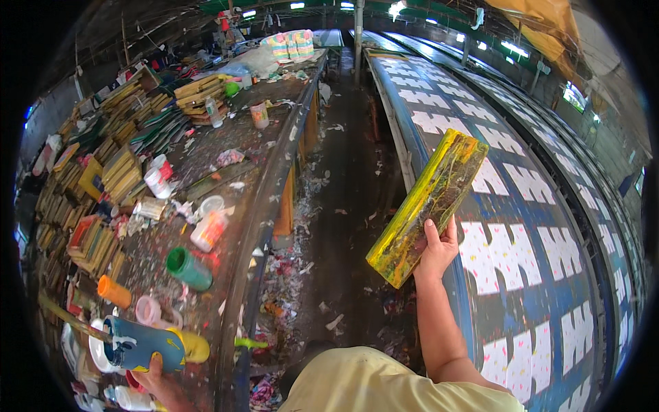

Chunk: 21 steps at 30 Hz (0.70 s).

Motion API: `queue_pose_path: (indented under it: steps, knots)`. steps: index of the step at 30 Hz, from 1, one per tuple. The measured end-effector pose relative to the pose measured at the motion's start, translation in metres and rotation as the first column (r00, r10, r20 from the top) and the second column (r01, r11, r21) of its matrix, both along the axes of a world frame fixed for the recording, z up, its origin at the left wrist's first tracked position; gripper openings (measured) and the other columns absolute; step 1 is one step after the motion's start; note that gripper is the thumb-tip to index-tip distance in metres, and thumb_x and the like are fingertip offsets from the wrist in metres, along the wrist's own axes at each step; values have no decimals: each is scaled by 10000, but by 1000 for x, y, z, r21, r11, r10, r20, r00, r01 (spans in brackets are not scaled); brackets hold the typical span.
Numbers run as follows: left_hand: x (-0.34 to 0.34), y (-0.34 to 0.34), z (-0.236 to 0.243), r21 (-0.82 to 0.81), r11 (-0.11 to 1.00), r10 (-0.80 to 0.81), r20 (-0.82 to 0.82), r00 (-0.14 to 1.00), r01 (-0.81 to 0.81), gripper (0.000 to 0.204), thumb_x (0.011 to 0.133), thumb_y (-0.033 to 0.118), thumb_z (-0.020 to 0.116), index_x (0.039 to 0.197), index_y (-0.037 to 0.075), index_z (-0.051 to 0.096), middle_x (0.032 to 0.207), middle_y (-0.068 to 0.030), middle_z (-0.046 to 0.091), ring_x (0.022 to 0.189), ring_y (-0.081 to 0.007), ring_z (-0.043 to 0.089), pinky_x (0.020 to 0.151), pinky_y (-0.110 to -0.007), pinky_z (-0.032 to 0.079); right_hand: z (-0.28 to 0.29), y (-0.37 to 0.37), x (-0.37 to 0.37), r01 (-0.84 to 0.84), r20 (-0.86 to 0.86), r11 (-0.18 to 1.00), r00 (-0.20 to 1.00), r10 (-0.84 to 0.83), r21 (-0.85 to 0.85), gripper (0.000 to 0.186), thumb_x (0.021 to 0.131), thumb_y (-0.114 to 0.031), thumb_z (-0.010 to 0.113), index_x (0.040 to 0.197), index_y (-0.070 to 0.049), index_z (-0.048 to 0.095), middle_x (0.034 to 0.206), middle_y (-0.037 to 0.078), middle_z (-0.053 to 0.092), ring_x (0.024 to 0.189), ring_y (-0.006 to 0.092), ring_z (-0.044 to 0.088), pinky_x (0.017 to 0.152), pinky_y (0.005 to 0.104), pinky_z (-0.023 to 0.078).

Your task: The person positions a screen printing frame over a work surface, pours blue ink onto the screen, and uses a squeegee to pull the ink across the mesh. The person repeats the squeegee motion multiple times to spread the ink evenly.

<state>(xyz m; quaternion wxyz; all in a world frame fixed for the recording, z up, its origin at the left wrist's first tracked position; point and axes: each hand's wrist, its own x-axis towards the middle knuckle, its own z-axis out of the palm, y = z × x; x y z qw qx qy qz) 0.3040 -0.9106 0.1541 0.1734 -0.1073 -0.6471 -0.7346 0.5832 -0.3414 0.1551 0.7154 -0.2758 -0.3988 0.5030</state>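
My right hand (437, 255) grips a squeegee (429, 206), a long flat block smeared with yellow and dark ink, held tilted above the aisle. The thumb lies on its face and the fingers go behind it. At the lower left, my left hand (159, 386) is closed on a dark blue tub (141, 345), its thumb against the side and the other fingers mostly hidden. A wooden stick (75, 317) pokes out of the tub's mouth. Beside the tub are a yellow container (195, 347) and a pinkish tub (151, 311).
A cluttered worktable (230, 206) on the left carries a green jar (187, 268), an orange cup (114, 291) and stacked wooden frames (96, 244). On the right runs a long printing table (494, 302) with white patterned fabric pieces (489, 257). Scraps litter the aisle floor (347, 240) between them.
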Motion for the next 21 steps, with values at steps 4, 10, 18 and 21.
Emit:
queue_pose_path:
  steps: [4,10,18,21]
  knots:
    - [-62,113,-3,-57,995,-86,-41,995,83,782,842,239,887,1502,-34,571,1328,-128,680,1175,-274,681,1059,-446,571,1,105,-43,26,19,999,999,-27,38,558,1040,29,746,1585,-10,630,1230,39,795,833,54,678,629,218,502]
    - [-198,306,-39,-48,994,-105,-108,989,100,820,808,166,890,1533,-15,550,1384,-125,671,1255,-275,671,1153,-440,529,-12,274,-113,130,105,982,984,-145,134,514,1070,-1,730,1575,-22,636,1149,7,797,696,21,612,542,213,428]
    - [-353,639,-41,-19,993,-120,1,993,120,759,757,39,856,1469,10,595,1321,-82,665,1180,-239,663,1112,-424,537,-22,458,-155,237,228,935,927,-299,264,558,1071,47,701,1614,58,571,1449,124,732,1222,189,711,1067,334,556]
    - [-400,760,-41,-34,981,-192,-23,981,191,773,719,-30,859,1449,10,611,1318,-80,670,1169,-237,668,1100,-420,544,-40,527,-180,249,206,924,927,-314,290,560,1083,28,694,1624,64,551,1466,138,716,1259,204,701,1092,363,557]
